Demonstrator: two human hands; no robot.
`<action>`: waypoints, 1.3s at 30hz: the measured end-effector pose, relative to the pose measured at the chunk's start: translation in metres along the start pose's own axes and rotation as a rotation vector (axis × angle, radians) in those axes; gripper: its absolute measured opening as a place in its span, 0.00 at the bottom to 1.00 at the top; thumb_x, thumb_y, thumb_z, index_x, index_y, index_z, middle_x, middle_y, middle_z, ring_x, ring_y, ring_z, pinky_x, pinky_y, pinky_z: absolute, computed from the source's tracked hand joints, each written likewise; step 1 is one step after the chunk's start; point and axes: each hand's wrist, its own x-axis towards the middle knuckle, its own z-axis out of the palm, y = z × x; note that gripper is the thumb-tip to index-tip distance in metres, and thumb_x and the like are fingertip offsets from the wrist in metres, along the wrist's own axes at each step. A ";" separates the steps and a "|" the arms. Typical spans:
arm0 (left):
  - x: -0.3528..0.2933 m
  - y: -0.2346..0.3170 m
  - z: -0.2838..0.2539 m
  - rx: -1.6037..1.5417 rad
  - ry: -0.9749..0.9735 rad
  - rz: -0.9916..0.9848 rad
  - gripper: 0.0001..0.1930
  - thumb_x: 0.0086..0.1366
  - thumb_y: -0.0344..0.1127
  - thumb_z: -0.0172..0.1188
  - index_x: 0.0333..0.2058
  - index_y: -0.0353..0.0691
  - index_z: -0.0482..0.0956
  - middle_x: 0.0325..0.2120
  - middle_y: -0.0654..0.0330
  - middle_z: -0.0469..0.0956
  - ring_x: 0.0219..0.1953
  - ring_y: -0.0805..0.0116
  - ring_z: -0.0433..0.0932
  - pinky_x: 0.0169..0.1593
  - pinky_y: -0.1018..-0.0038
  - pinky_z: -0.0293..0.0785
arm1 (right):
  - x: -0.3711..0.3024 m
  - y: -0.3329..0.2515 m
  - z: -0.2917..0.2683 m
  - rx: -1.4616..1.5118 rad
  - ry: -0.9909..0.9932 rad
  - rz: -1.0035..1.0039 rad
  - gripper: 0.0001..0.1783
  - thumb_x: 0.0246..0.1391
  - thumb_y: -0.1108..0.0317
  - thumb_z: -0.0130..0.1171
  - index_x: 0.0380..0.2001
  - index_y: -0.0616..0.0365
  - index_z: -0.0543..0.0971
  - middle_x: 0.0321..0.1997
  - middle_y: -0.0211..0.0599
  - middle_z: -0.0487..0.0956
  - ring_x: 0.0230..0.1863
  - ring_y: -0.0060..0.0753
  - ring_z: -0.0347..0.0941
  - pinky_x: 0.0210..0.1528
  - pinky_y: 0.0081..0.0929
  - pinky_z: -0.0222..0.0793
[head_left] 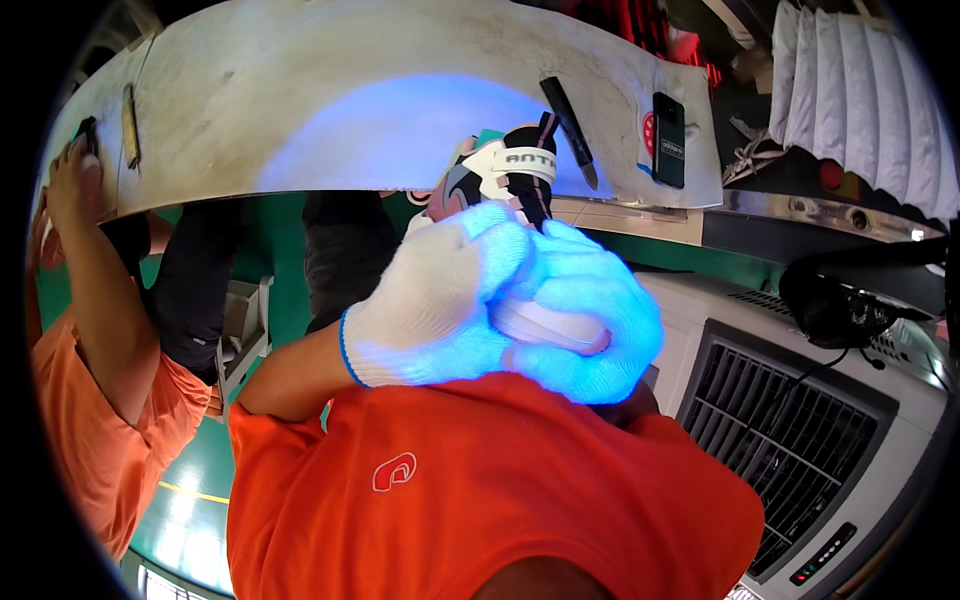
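Observation:
Both my hands, in white knitted gloves, are wrapped round a sneaker (478, 188) in white, black, pink and grey, held close in front of my chest at the table's near edge. My left hand (435, 300) grips its left side. Curled over the right side is my right hand (605, 315), strongly lit by blue light. Between the gloves a pale, rounded part of the shoe shows. The strap and dark opening point away from me, toward the table; the rest is hidden by my fingers.
On the worn, pale table (330, 60) lie a black-handled tool with a pointed tip (570, 130), a dark phone (668, 140) and a yellowish cutter-like tool (130, 125). A co-worker's hand (75, 185) rests at the far left. An air cooler (790, 430) stands to my right.

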 end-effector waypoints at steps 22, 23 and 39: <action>0.029 -0.034 -0.016 0.488 -0.019 -0.117 0.22 0.48 0.40 0.80 0.38 0.44 0.78 0.36 0.52 0.78 0.40 0.45 0.80 0.43 0.51 0.76 | 0.008 0.106 -0.004 0.303 0.210 0.245 0.36 0.61 0.51 0.78 0.61 0.70 0.83 0.65 0.56 0.85 0.64 0.47 0.84 0.69 0.43 0.79; 0.040 -0.037 -0.022 0.606 -0.109 -0.134 0.20 0.50 0.40 0.78 0.39 0.43 0.79 0.36 0.52 0.78 0.41 0.44 0.80 0.44 0.51 0.76 | 0.005 0.130 0.006 0.296 0.153 0.251 0.37 0.56 0.54 0.83 0.62 0.66 0.84 0.66 0.49 0.86 0.63 0.38 0.84 0.66 0.37 0.80; 0.084 -0.048 -0.019 0.497 -0.189 -0.283 0.32 0.42 0.40 0.92 0.45 0.44 0.82 0.35 0.62 0.81 0.33 0.65 0.81 0.37 0.67 0.81 | 0.035 0.157 0.016 -0.089 0.124 -0.084 0.37 0.47 0.55 0.85 0.60 0.58 0.87 0.59 0.46 0.88 0.55 0.51 0.88 0.58 0.39 0.86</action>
